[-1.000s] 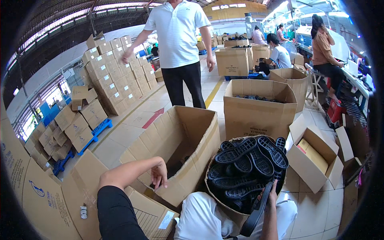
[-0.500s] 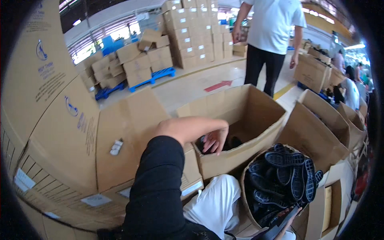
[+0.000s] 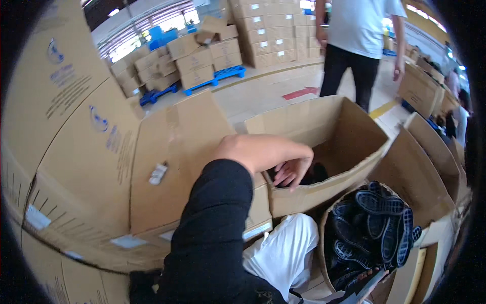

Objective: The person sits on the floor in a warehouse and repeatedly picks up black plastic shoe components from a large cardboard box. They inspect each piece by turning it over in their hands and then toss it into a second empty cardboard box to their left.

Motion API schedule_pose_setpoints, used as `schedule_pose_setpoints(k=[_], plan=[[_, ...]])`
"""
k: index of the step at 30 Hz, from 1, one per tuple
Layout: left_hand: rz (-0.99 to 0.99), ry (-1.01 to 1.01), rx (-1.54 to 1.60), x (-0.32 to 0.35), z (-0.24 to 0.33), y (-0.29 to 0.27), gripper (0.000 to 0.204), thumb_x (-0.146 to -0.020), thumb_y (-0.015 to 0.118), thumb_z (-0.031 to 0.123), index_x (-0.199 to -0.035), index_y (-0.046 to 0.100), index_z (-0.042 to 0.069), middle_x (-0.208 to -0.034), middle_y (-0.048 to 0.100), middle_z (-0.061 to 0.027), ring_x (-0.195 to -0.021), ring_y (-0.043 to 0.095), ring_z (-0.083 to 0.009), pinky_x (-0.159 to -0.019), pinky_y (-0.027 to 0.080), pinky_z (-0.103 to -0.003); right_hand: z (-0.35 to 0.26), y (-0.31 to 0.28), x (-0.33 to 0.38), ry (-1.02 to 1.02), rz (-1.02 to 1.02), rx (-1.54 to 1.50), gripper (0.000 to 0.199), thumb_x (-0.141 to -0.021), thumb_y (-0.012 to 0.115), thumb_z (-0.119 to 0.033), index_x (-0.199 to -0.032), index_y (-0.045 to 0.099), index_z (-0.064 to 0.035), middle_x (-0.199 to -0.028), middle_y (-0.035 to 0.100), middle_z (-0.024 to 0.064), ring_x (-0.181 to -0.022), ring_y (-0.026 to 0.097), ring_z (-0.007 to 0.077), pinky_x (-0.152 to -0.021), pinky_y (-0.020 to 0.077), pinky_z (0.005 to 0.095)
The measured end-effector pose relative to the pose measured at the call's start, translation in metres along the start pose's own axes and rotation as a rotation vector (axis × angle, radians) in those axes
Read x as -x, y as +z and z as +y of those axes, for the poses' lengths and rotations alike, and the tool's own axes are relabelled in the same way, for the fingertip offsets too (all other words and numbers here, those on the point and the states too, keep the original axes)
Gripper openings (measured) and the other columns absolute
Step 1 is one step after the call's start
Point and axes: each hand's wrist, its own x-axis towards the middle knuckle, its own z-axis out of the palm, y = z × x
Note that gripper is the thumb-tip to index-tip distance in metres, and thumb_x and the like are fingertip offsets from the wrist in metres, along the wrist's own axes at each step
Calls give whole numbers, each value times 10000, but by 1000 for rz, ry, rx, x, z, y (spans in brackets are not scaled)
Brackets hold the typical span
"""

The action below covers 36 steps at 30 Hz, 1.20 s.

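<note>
My left arm reaches over the near left corner of an open cardboard box (image 3: pixel 329 195). Inside that corner my left hand (image 3: pixel 289 173) hangs downward, open with its fingers slightly apart, close to dark items whose kind is hidden by shade. Low at the right, my right hand (image 3: pixel 363 275) is closed on a black shoe sole (image 3: pixel 368 287), seen nearly edge-on. The sole is held over the near rim of a round container (image 3: pixel 324 253) piled with several black shoe soles (image 3: pixel 378 202), many with their tread facing up.
Closed cartons (image 3: pixel 177 137) stand at my left, one with a small white tag (image 3: pixel 158 173) on top. More open cartons (image 3: pixel 420 172) line the right. A person (image 3: pixel 359 30) in a white shirt stands beyond the box. Stacked boxes (image 3: pixel 273 35) rise behind.
The whole view has shifted, so the scene appears farther right and slightly higher on the left side. My left hand stays in the box corner; my right still holds the shoe sole.
</note>
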Motion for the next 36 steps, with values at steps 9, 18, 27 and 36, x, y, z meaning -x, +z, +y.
schedule_pose_setpoints(k=[9,18,27,36], plan=[[7,47,134,-9,-10,14,668,-658,688,441,-1157,425,83,-1044,590,-87,-933,553,-151,-790,442,-292,11,21,9,52,-74,-58,612,-734,424,-664,-764,538,-63,-633,507,51,-533,486,176,-515,432,307],[796,165,396,85,-74,5,526,-656,685,434,-1058,528,134,-991,614,-70,-869,582,-127,-719,431,-249,17,16,14,81,-99,-43,620,-734,427,-662,-783,544,-55,-651,517,53,-550,492,176,-531,433,307],[3718,-373,1694,190,-245,154,468,-788,504,152,-1180,303,-7,-1092,450,-195,-876,504,-314,-739,407,-406,12,12,15,69,-130,-41,628,-734,429,-661,-801,550,-48,-669,528,56,-567,499,176,-547,435,307],[1460,890,397,217,-96,95,615,-798,577,323,-1323,269,240,-850,554,-71,-687,543,-117,-646,488,-262,7,1,15,42,-97,-8,637,-734,431,-660,-819,555,-41,-688,538,58,-584,505,176,-562,436,307]])
